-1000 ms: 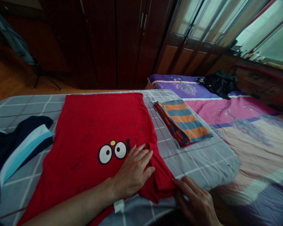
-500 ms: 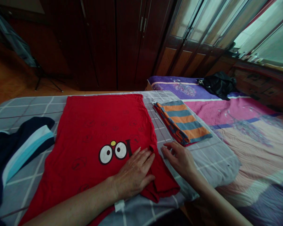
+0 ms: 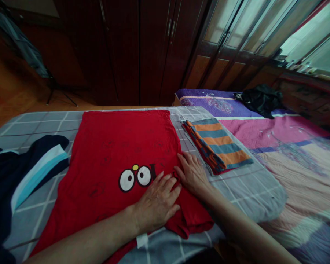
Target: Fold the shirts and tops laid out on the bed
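Note:
A red shirt [image 3: 126,139] with a printed pair of cartoon eyes lies spread on a grey checked cover, its sleeve at the lower right bunched in folds. My left hand [image 3: 158,201] rests flat on the shirt just right of the eyes, fingers spread. On the shirt's right edge, above the sleeve, lies my right hand [image 3: 192,172], its fingers apart and touching the fabric. Right of that hand is a folded stack with an orange and grey striped cloth [image 3: 218,141] on top and red cloth beneath.
Dark blue clothing with white and light blue stripes [image 3: 38,176] lies at the left. A bed with a purple and pink cover [image 3: 242,128] stands at the right, a black cloth item [image 3: 261,99] on it. Dark red wardrobes [image 3: 154,55] rise behind; a tripod [image 3: 62,91] stands back left.
My right hand has moved left from the grey cover onto the shirt's right edge, and its fingers have spread. My left hand stays on the shirt. The view has shifted slightly.

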### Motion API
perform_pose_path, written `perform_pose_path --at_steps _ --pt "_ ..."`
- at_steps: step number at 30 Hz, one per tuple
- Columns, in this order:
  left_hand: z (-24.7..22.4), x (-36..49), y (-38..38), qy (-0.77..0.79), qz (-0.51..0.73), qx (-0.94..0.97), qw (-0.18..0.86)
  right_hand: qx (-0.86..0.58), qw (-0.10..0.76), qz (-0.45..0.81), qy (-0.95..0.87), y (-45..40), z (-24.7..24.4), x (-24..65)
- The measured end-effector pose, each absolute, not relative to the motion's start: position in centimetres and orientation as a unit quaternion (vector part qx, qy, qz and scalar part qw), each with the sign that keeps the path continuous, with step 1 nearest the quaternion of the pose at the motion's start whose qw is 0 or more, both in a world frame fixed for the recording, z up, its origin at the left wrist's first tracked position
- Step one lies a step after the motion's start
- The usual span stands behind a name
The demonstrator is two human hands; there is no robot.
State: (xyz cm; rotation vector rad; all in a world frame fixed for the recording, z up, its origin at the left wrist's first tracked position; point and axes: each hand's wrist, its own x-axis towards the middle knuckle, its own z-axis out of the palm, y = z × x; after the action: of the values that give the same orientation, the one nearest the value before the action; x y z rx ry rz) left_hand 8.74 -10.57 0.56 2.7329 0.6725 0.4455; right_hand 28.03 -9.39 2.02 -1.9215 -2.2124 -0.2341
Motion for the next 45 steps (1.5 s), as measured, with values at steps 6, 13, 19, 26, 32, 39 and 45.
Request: perform_pose_path --at_steps 6,13,19,26,32,39,45 --pt "0.7 8.7 -10.6 0.235 0.15 0.949 0.145 -0.65 0.135 -0.049 -0.746 -8.7 0.6 28.9" --pt "0.9 8.6 -10.7 0.234 0.159 0.947 0.151 -0.631 0.312 -0.065 -0.707 -10.6 3.1 29.6" --pt "1.5 8.5 -10.6 0.217 0.157 0.954 0.133 -0.57 0.18 0.007 -0.801 -13.9 2.3 27.4" --pt "3.0 7.8 -11.4 0.183 0.109 0.97 0.114 -0.586 0.109 0.049 -0.802 -14.7 2.1 27.3" --pt "4.1 7.3 -11.4 0.145 0.1 0.976 0.127 -0.543 0.165 0.059 -0.821 -17.6 3.3 27.5" --pt "6.5 6.3 -9.8 0.16 0.035 0.964 0.21 -0.49 0.104 0.156 -0.852 -20.4 5.1 28.0" --pt "7.1 5.7 -10.2 0.157 -0.078 0.956 0.233 -0.514 0.197 0.174 -0.816 -19.1 4.6 27.5"
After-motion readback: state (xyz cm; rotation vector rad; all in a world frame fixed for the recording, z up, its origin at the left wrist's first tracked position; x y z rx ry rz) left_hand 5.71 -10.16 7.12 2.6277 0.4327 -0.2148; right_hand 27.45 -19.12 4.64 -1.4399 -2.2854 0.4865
